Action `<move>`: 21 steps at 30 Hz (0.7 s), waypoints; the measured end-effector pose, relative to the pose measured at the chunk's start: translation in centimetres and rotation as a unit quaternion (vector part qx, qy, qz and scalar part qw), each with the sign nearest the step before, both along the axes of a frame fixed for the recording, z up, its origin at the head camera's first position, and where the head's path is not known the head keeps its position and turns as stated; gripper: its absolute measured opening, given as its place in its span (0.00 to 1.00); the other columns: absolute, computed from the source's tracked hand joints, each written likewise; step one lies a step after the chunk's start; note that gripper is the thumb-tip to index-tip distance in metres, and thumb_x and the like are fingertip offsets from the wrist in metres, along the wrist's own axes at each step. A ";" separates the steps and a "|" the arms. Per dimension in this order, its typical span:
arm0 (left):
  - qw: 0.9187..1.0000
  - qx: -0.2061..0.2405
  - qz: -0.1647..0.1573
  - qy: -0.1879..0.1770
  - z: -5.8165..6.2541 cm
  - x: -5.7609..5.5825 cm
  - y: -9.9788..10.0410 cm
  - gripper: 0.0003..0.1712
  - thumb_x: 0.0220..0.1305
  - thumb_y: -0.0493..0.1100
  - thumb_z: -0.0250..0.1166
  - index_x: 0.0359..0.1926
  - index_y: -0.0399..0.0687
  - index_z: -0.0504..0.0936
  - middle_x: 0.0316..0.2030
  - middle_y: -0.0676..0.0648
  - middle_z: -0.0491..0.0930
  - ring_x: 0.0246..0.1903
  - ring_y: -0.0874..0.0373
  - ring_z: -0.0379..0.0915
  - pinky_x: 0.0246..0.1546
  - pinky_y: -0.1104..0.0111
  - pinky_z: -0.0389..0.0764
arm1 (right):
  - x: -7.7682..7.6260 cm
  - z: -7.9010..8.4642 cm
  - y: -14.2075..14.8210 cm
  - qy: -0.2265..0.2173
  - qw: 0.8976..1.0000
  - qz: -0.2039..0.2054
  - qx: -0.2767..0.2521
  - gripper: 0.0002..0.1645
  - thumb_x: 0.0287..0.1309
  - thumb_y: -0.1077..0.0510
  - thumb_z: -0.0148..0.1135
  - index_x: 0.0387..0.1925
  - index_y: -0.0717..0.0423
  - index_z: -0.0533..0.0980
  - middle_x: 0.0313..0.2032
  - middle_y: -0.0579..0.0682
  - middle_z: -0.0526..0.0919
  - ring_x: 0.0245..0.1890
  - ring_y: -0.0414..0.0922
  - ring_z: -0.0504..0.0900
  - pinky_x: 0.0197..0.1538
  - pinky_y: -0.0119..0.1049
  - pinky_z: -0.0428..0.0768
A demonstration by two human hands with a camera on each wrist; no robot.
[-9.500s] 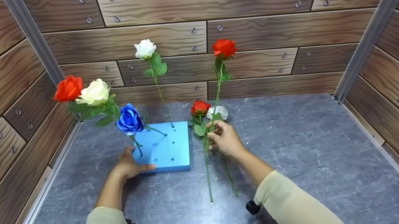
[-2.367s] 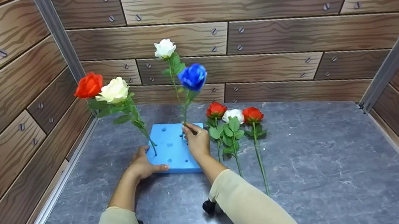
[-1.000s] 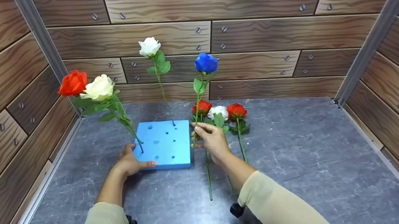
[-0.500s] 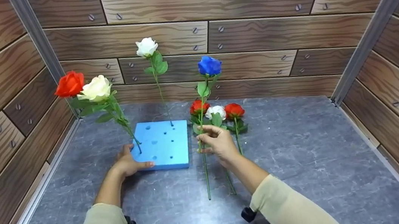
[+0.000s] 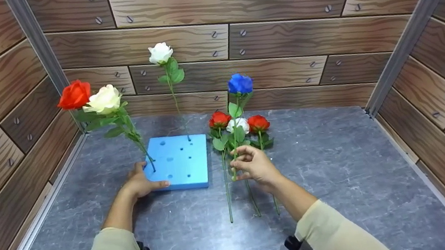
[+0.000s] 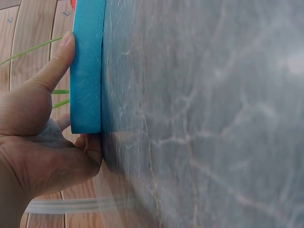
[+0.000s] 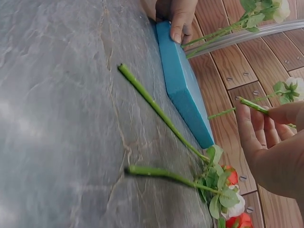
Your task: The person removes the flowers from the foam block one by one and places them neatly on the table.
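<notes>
hands are apart, each with its own hold: the left hand grips the near left corner of the blue block, thumb along its front edge, while the right hand pinches the blue rose low on its stem. that rose is held off the desk, to the right of the block, its long axis close to upright, bloom on top and leaning slightly right, the lower end just beyond the fingers. the relation that seems to count is that stem end against the block's holes, which lie leftward of the right hand. a red rose, a white rose and another red rose lie near the block's right side, blooms pointing away from the person.
</notes>
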State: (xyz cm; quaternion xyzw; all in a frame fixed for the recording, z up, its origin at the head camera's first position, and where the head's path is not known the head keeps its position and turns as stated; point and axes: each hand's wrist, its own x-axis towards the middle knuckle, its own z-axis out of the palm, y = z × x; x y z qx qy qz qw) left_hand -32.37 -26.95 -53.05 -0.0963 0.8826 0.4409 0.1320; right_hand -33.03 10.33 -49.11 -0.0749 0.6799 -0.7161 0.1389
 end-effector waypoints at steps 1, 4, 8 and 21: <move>1.000 -0.001 0.000 0.001 0.0 0.0 0.0 0.73 0.59 0.60 0.83 0.86 0.43 0.41 0.82 0.22 0.41 0.82 0.23 0.41 0.82 0.35 0.57 | 0.1 0.0 0.3 -0.003 1.000 0.004 0.002 0.18 0.71 0.72 0.64 0.59 0.63 0.77 0.39 0.49 0.86 0.39 0.44 0.89 0.40 0.41 0.93; 1.000 -0.002 0.002 0.005 0.1 0.0 0.1 0.73 0.59 0.59 0.84 0.85 0.42 0.41 0.82 0.21 0.42 0.82 0.23 0.42 0.82 0.35 0.57 | 0.6 0.1 1.1 -0.010 1.000 0.016 0.013 0.18 0.72 0.72 0.63 0.60 0.62 0.75 0.38 0.47 0.85 0.39 0.43 0.88 0.40 0.41 0.92; 1.000 -0.005 0.006 0.008 0.1 0.1 0.3 0.73 0.59 0.58 0.84 0.85 0.41 0.42 0.82 0.21 0.42 0.82 0.23 0.42 0.82 0.35 0.56 | 1.2 0.2 2.4 -0.018 0.999 0.023 0.021 0.19 0.71 0.71 0.65 0.60 0.61 0.75 0.39 0.46 0.84 0.40 0.44 0.87 0.41 0.41 0.92; 0.999 -0.049 0.005 0.003 0.8 0.6 0.8 0.74 0.61 0.60 0.81 0.87 0.38 0.40 0.82 0.19 0.42 0.82 0.21 0.38 0.81 0.30 0.53 | 2.4 -0.3 7.9 -0.027 0.998 0.045 0.042 0.20 0.70 0.73 0.63 0.60 0.61 0.72 0.41 0.48 0.81 0.41 0.44 0.84 0.45 0.40 0.92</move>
